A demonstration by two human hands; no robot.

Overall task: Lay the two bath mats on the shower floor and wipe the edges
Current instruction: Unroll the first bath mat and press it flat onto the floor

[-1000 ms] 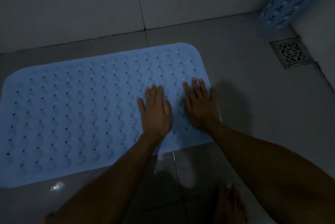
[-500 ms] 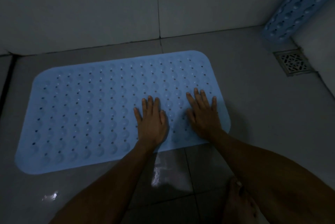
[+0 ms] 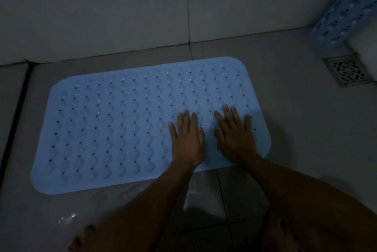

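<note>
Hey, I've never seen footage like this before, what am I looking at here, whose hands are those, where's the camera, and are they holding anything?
There is no machine here. A person wears a wide-angle camera on the head, so the one picture looks forward and down at their own arms. The room is dim. A light blue bath mat with rows of bumps and small holes lies flat on the tiled shower floor. The left hand and the right hand rest palm down on the mat's right end, fingers straight. They press on it and hold nothing. At top right a second blue mat leans in the corner, not yet laid. Below it is a metal floor drain. The person's bare feet show at the bottom edge.
</note>
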